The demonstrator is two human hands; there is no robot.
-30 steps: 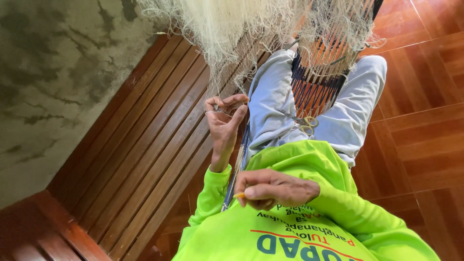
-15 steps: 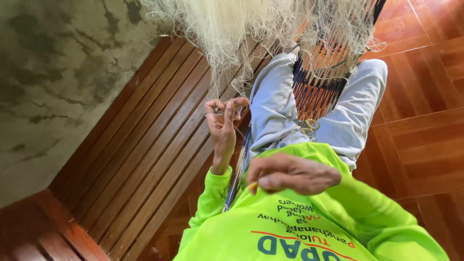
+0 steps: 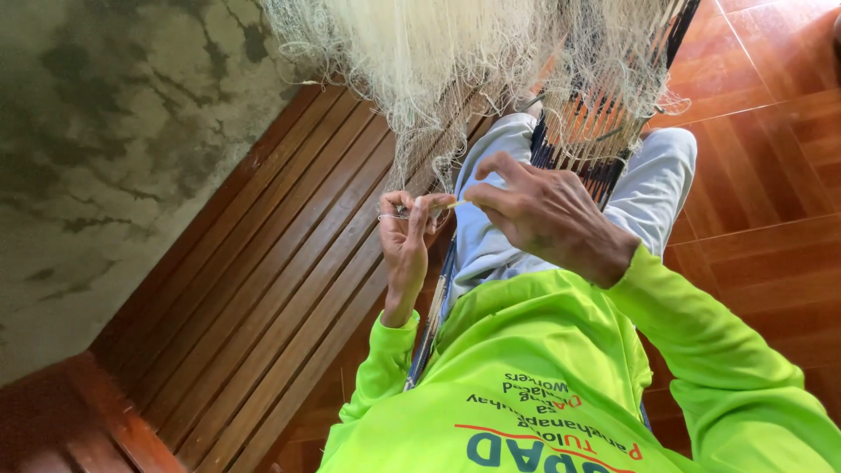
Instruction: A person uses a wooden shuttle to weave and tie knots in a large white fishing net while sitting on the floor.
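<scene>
1. A grey-green mottled wall [image 3: 114, 158] fills the left side of the head view, stained in dark patches.
2. A slatted wooden bench [image 3: 263, 289] of dark red-brown boards runs diagonally beside the wall; a floor [image 3: 762, 166] of reddish wood tiles lies on the right.
3. The person wears a bright lime-green long-sleeved shirt [image 3: 543, 368] with printed lettering, and pale grey trousers [image 3: 653, 180] over bent knees.
4. A pale cream fishing net [image 3: 455, 61] hangs in a thick bunched mass from the top of the view — it drapes down over the knees, and its fine strands reach both hands.
5. A woven panel [image 3: 596, 144] of orange and dark stripes shows behind the net, between the knees.
6. The right hand [image 3: 547, 215] is raised in front of the trousers, fingers curled together, thumb and forefinger pinched on a small pale yellowish tool [image 3: 457, 203] whose tip points at the other hand.
7. The left hand [image 3: 407, 236] is upright just beside it, fingers bent and closed on thin net strands — the two hands' fingertips almost touch.
</scene>
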